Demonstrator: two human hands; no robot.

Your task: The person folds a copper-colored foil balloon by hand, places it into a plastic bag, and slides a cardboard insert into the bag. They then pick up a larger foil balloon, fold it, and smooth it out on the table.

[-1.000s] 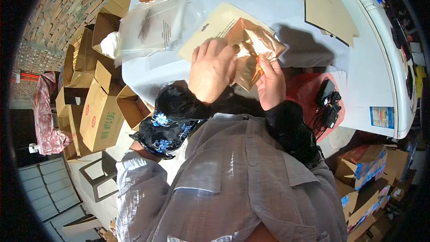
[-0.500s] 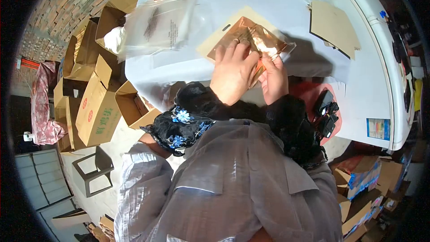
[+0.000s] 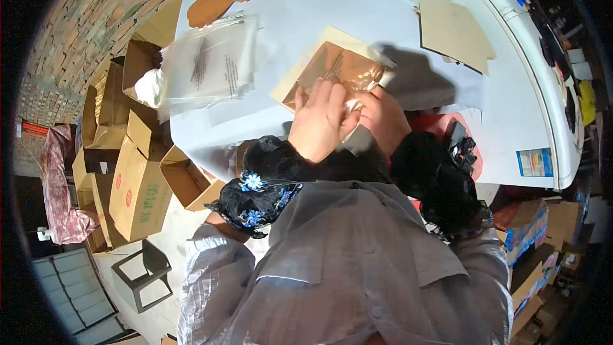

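Head view | we are pressing left hand (image 3: 319,121), grip spread, on the brown sheet (image 3: 332,67) over its card (image 3: 348,37) | right hand (image 3: 383,118) pinching its edge | sheet seeming thin, light, slippery: edges holding best

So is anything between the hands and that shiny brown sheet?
No, nothing visible. The left hand lies flat on the shiny brown sheet, and the right hand touches its near edge.
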